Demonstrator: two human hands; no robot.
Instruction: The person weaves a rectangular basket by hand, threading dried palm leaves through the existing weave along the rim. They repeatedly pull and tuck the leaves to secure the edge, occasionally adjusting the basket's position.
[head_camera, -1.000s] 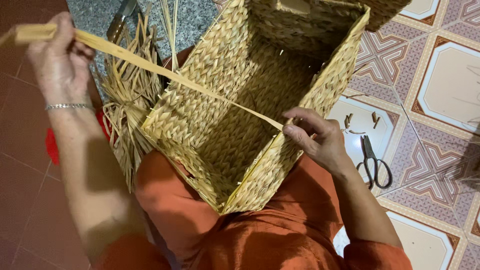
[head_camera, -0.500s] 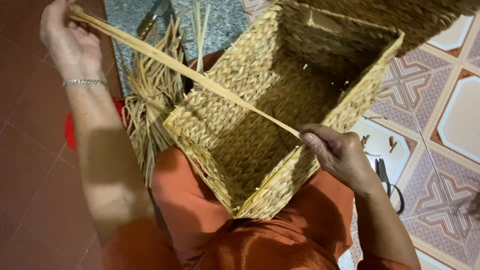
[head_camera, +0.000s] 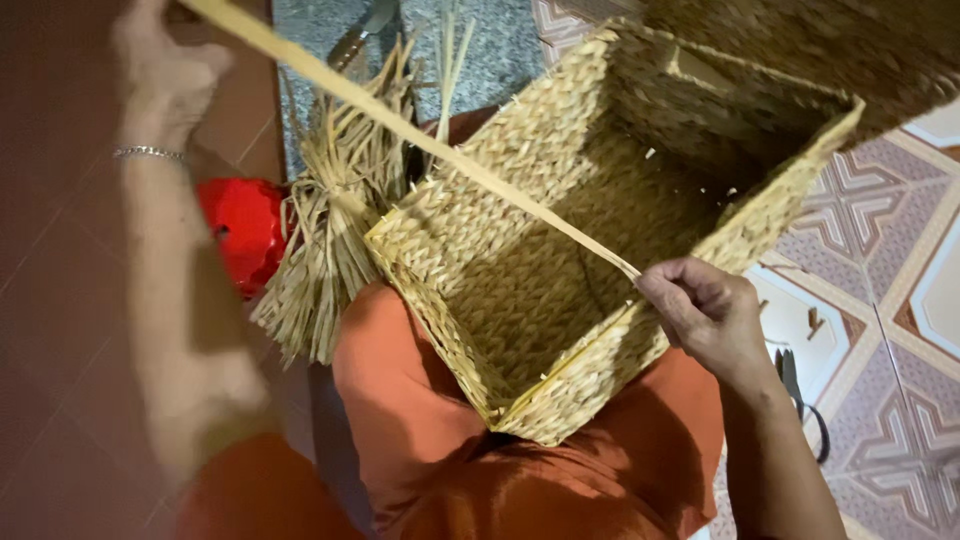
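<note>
The woven basket (head_camera: 560, 260), a rectangular box of plaited pale straw, lies tipped on its side across the person's lap, its open mouth turned up toward the camera so the braided inner walls and bottom show. A long flat straw strip (head_camera: 420, 140) runs taut across that opening, from the basket's near rim at lower right up to the top left corner of the view. The right hand (head_camera: 705, 310) sits at the near rim, touching the basket's edge, fingers curled shut and pinching the lower end of the strip between thumb and forefinger. The left hand (head_camera: 165, 70) is raised high at upper left, blurred, closed around the far end of the strip; its exact finger hold cannot be made out. A thin silver bracelet (head_camera: 148, 153) circles the left wrist. Orange clothing (head_camera: 420, 440) covers the knees beneath the basket. Just to the left of the basket, touching its side, a bundle of loose dried straw (head_camera: 330, 230) fans out, and beside that lies a red object (head_camera: 240, 230) on the dark red floor (head_camera: 50, 350). On the right, patterned floor tiles (head_camera: 900, 300) carry a pair of black-handled scissors (head_camera: 805, 400), partly hidden behind the right forearm.
</note>
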